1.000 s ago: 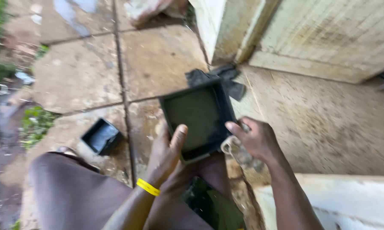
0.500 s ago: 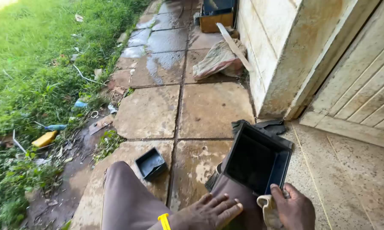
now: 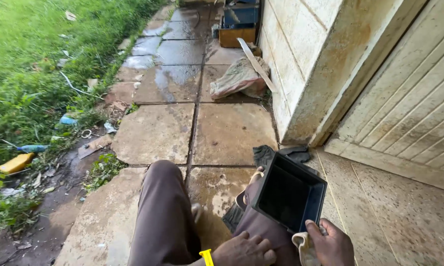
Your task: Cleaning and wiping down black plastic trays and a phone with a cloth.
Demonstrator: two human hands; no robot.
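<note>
Right hand (image 3: 333, 244): closed round the near corner of a black square tray (image 3: 289, 193), thumb over the rim; a pale cloth (image 3: 303, 249) is pinched between palm and tray.
Left hand (image 3: 244, 250): laid flat on the right thigh, fingers lightly spread, nothing held; yellow wristband (image 3: 206, 256) worn at the wrist.
Tray pos.: tilted, held over the right knee, open side turned up towards the camera; one edge only is gripped.
Tray contents: appears empty; inside is dark and dull, no loose item made out.
Step, judged: tray is steadied w/ one corner grip, prob. for wiping. A firmer hold would be had if the far edge were supported by the left hand; cloth is best kept bunched so it isn't dropped on the wet paving (image 3: 155, 130).
Other containers: wooden box (image 3: 238, 35) by the wall further up the path, contents not clear; yellow bottle (image 3: 16, 163) lies in the grass, well apart.
</note>
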